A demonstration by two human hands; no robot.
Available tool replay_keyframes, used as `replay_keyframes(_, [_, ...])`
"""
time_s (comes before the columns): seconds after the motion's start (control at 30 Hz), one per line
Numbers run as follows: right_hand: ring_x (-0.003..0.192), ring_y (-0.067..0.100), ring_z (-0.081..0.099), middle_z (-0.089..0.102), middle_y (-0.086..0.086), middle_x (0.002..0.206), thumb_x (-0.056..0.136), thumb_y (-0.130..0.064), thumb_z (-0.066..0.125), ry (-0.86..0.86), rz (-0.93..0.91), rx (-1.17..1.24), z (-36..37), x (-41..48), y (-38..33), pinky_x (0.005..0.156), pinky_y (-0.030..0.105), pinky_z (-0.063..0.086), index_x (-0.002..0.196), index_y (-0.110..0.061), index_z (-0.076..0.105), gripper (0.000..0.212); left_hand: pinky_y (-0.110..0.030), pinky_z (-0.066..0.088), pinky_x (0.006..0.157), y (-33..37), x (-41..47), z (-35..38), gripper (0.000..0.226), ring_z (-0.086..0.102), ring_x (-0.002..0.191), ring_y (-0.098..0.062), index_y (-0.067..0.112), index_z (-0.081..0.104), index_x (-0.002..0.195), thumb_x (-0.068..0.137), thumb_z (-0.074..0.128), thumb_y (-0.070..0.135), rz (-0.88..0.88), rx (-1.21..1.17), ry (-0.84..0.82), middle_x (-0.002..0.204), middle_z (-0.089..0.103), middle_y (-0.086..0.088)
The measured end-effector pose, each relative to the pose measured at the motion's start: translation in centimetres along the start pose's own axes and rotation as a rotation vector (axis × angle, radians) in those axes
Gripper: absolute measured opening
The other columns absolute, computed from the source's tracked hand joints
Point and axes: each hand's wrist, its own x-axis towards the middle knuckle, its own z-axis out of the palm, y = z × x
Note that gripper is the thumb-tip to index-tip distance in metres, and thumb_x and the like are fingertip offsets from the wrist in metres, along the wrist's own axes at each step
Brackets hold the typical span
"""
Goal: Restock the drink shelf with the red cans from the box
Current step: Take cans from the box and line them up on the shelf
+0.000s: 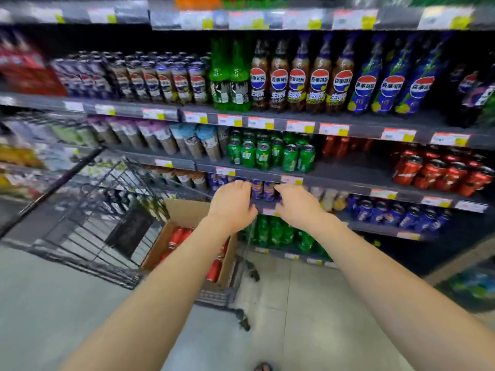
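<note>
Both bare forearms reach forward from the lower corners of view and converge toward the middle. The left hand (231, 207) shows its back to the camera, its fingers folded away beyond the knuckles, so whether they grip anything cannot be told. The right hand (297, 208) is level with it and just beside it, a narrow gap between them, palm turned inward, fingers loosely curved toward the left hand, holding nothing.
</note>
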Motion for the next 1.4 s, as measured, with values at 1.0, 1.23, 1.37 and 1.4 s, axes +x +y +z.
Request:
replay_keyframes(1.0, [0.109, 0.036, 0.065, 0.07, 0.016, 0.113, 0.084, -0.022, 0.057, -0.403, 0.196, 0.16, 28.9, 18.3, -26.9, 0.091, 0.04, 0.054, 0.108, -0.011, 0.067, 0.028, -0.046, 0.047, 0.098, -43.9, -6.2, 15.0, 0.055, 0.057, 0.124, -0.037, 0.012, 0.045, 0.14, 0.096, 0.054, 0.045, -0.429, -0.126, -0.535, 0.137, 0.052, -0.014])
replay_keyframes(1.23, [0.113, 0.031, 0.065, 0.069, 0.014, 0.12, 0.091, -0.026, 0.062, -0.503, 0.49, 0.244, 35.9, 23.7, -21.6, 0.092, 0.035, 0.054, 0.118, -0.008, 0.068, 0.033, -0.046, 0.054, 0.096, -45.4, -2.9, 21.7, 0.057, 0.064, 0.113, -0.034, 0.017, 0.048, 0.136, 0.089, 0.058, 0.049, -0.535, -0.266, -0.674, 0.127, 0.061, -0.011])
replay_keyframes(1.37, [0.106, 0.029, 0.067, 0.07, 0.011, 0.113, 0.091, -0.026, 0.061, -0.547, 0.631, 0.3, 38.8, 25.3, -19.1, 0.086, 0.029, 0.052, 0.116, -0.008, 0.067, 0.031, -0.044, 0.054, 0.095, -44.1, -0.4, 25.3, 0.041, 0.066, 0.107, -0.03, 0.02, 0.054, 0.123, 0.092, 0.058, 0.046, -0.542, -0.331, -0.766, 0.118, 0.066, -0.007])
replay_keyframes(1.4, [0.101, 0.028, 0.066, 0.069, 0.01, 0.108, 0.093, -0.023, 0.06, -0.558, 0.659, 0.315, 39.2, 25.5, -18.8, 0.082, 0.026, 0.05, 0.115, -0.008, 0.066, 0.027, -0.044, 0.054, 0.095, -43.6, 0.1, 26.3, 0.04, 0.066, 0.107, -0.029, 0.02, 0.055, 0.123, 0.093, 0.058, 0.047, -0.541, -0.36, -0.775, 0.119, 0.066, -0.005])
